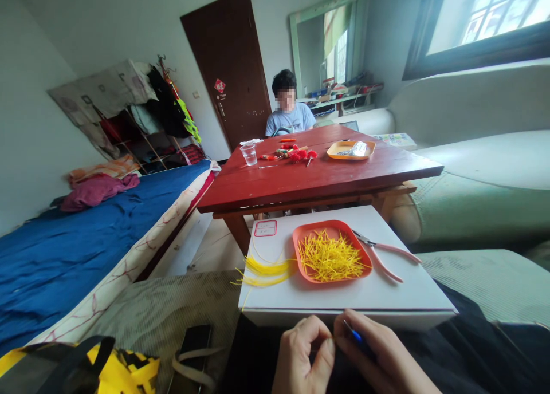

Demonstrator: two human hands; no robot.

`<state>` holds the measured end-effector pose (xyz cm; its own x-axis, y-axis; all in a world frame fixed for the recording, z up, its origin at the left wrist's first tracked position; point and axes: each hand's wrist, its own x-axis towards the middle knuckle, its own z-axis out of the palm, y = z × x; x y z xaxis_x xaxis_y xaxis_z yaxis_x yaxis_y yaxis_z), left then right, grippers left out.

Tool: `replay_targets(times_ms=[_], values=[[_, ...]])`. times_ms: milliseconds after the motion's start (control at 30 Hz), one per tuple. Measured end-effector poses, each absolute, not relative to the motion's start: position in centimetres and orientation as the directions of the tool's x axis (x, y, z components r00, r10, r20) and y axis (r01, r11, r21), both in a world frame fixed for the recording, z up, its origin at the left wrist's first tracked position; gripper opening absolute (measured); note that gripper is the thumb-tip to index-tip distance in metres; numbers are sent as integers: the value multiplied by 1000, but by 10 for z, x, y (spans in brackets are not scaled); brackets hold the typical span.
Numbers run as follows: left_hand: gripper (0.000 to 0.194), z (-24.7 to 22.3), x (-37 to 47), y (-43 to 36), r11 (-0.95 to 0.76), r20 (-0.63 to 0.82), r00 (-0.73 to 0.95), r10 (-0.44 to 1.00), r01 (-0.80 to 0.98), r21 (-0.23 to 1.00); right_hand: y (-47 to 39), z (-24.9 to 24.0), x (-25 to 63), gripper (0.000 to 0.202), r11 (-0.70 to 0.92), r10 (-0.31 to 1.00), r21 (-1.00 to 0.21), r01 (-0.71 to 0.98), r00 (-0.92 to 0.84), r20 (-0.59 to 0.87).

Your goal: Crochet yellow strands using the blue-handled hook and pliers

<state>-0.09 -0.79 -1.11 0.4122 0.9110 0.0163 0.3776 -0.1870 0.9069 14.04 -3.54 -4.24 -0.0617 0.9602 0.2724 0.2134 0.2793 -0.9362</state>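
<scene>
My left hand (306,354) is closed in a pinch in front of the white box. What it holds is too small to make out, though a hint of yellow shows between the two hands. My right hand (378,354) is closed around a blue-handled tool (357,335) with a thin metal tip; its fingertips nearly meet the left ones. On the white box (270,299) sits an orange tray (296,236) heaped with short yellow strands (330,256). Longer yellow strands (268,268) lie left of the tray. Pliers (387,251) with pink handles rest at its right, jaws against the rim.
Beyond the box stands a red table (326,182) with a plastic cup (248,154), red items (296,154) and a yellow tray (330,153). A person (292,116) sits behind it. A bed (86,233) is at left; a phone (195,342) lies at lower left.
</scene>
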Motion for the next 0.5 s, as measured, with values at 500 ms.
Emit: replay_targets(times_ms=[500], values=[[26,-18,-3,-14,-328,131,393,910,489,809,-33,-33,151,17,367,930,-734,572,-242,276]])
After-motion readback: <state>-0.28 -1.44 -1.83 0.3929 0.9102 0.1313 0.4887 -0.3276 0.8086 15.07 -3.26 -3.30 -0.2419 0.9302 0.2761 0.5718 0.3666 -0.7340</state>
